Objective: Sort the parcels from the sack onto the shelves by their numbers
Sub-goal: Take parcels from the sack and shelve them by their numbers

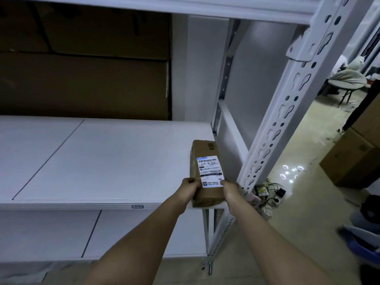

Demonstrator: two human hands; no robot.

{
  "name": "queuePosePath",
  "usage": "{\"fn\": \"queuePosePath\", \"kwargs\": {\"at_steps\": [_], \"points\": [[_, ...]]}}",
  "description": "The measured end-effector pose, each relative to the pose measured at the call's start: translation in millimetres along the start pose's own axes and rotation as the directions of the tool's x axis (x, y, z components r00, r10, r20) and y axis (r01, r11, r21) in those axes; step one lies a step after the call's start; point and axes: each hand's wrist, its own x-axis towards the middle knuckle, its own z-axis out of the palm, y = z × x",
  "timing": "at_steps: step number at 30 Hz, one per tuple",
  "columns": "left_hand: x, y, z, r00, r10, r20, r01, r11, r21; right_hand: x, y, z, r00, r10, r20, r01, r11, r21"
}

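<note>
forearms: two bare forearms reach up from the bottom edge toward the right end of the shelf.
left hand (190, 187): grips the parcel's near left edge, fingers curled round the side.
right hand (230, 190): holds the near right edge, thumb by the label's lower corner, fingers wrapped down the far side.
parcel (206, 161): a brown cardboard box, oblong and flat-faced, lying on the middle shelf at its right front corner; the near end sits at the shelf's lip.
long axis: runs front to back, away from the camera, the far end pointing into the shelf.
label (210, 171): white printed sheet with barcodes on the top face, its text upright to the viewer.
shelf (92, 157): smooth white boards with a dark seam between panels.
upright (287, 112): white perforated metal post just right of the parcel.
behind: large brown cartons (86, 85) stand at the shelf's back.
floor (304, 202): glossy, pale, with cables near the post's foot.
</note>
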Motion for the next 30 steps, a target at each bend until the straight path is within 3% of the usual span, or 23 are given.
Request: {"fn": "queuePosePath", "kwargs": {"at_steps": [6,19,30], "points": [[9,1,-10,0.996,-0.028,0.084,0.028,1.000,0.004,17,-4,9,0.999,-0.024,0.021,0.022,0.995,0.099],[46,5,-8,0.999,0.003,-0.052,-0.008,0.995,-0.095,45,-20,16,0.996,0.063,0.061,-0.066,0.996,0.056],[47,8,-4,0.999,0.005,-0.034,-0.008,0.996,-0.090,50,-20,16,0.997,0.033,0.071,-0.037,0.998,0.054]]}}
